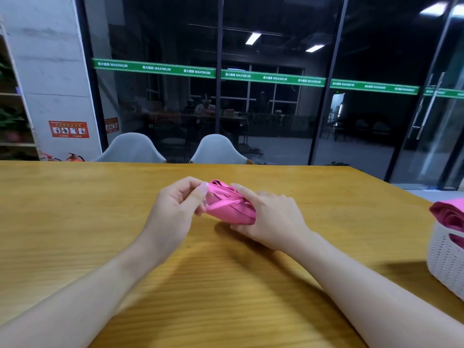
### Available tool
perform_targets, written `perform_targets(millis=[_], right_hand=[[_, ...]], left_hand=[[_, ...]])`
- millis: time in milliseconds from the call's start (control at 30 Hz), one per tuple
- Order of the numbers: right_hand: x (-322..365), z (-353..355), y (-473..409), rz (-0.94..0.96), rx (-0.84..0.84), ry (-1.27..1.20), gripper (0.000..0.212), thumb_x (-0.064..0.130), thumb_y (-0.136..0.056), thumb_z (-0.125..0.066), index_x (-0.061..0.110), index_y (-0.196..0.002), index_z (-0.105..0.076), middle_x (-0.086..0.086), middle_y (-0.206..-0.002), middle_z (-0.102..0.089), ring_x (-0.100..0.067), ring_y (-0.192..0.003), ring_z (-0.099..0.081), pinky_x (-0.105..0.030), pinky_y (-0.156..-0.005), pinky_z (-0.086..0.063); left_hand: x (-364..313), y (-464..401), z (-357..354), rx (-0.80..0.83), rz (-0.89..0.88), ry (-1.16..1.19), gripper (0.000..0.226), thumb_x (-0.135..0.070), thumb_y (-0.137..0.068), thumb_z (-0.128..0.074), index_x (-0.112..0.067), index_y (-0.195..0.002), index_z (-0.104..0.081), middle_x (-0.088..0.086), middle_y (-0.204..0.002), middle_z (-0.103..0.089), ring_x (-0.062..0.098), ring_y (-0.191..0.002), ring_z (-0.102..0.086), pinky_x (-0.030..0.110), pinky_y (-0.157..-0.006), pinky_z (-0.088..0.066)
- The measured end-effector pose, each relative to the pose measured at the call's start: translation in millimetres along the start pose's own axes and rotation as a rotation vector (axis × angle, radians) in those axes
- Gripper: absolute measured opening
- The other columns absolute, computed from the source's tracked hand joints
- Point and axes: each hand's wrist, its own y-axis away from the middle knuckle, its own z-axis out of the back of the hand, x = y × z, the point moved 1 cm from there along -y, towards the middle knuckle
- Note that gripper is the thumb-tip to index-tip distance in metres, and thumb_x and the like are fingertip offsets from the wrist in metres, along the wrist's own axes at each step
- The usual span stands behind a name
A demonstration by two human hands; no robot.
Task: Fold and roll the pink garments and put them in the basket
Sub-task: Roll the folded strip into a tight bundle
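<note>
A tightly rolled pink garment [227, 204] is held just above the wooden table [75, 222], near its middle. My left hand [177, 207] pinches the roll's left end between thumb and fingers. My right hand [270, 217] wraps round its right end, forefinger lying along the top. At the right edge of the view stands a white woven basket [444, 262] with darker pink rolled garments [449, 214] inside it.
Two pale grey chairs [130, 148] [218, 149] stand at the table's far side, before a dark glass wall. The table's right edge runs diagonally close behind the basket.
</note>
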Motion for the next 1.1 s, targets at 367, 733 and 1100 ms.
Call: perform_targets(millis=[367,733,1100], right_hand=[[17,4,7,0.372,-0.218,-0.026,0.063,0.059,-0.09,-0.049,0.043,-0.15,-0.039,0.003,-0.097,-0.063,-0.023,-0.077,-0.061,-0.036,-0.057,-0.047],[18,10,16,0.274,-0.478,-0.171,0.064,0.05,-0.09,-0.066,0.039,-0.15,-0.046,0.007,-0.104,-0.065,-0.019,-0.077,-0.061,-0.033,-0.056,-0.047],[31,13,13,-0.111,-0.376,-0.592,0.064,0.06,-0.081,-0.072,0.044,-0.138,-0.049,0.022,-0.095,-0.068,-0.005,-0.082,-0.063,-0.025,-0.067,-0.05]], left_hand=[[19,-21,26,-0.128,0.192,-0.147,0.025,-0.024,-0.104,-0.056,-0.008,-0.089,-0.068,0.001,-0.057,-0.051,0.011,-0.049,-0.038,0.023,-0.047,-0.032],[14,-15,25,0.125,0.572,0.161,0.03,-0.016,-0.106,-0.038,-0.021,-0.078,-0.045,-0.004,-0.062,-0.029,0.011,-0.051,-0.017,0.027,-0.051,-0.008],[12,-7,-1,0.042,0.701,0.446,0.023,-0.023,-0.107,-0.047,-0.021,-0.084,-0.047,-0.004,-0.064,-0.042,0.01,-0.049,-0.033,0.021,-0.043,-0.016]])
